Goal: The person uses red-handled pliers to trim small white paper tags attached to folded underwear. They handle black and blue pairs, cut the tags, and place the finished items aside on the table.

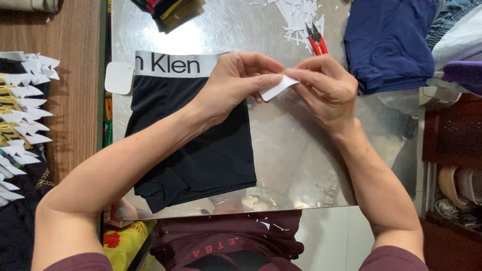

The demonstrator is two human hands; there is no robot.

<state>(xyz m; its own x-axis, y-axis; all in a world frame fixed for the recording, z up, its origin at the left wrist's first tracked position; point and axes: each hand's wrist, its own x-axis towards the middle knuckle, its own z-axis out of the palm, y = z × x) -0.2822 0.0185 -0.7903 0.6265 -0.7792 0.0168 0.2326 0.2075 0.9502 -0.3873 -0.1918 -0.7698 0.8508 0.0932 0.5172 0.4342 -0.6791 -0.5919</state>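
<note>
Head view: left hand (236, 80) and right hand (324, 88) both pinch small white paper slip (277, 88) between fingertips, above shiny metal bench (296, 150). Slip likely light, flimsy, tearable; hold by edges. Black boxer briefs (201, 145) under left grip; red snips (316, 40) beyond right.

You look down on a table (301, 160) topped with shiny metal sheet that throws back a soft, blurred glare. To your left a brown wooden surface (75, 100) runs beside it. On your right stands dark red shelving (452, 130), its lower level dim and cluttered, and below the table's near edge on that side shows a pale, plain floor (331, 241).
</note>
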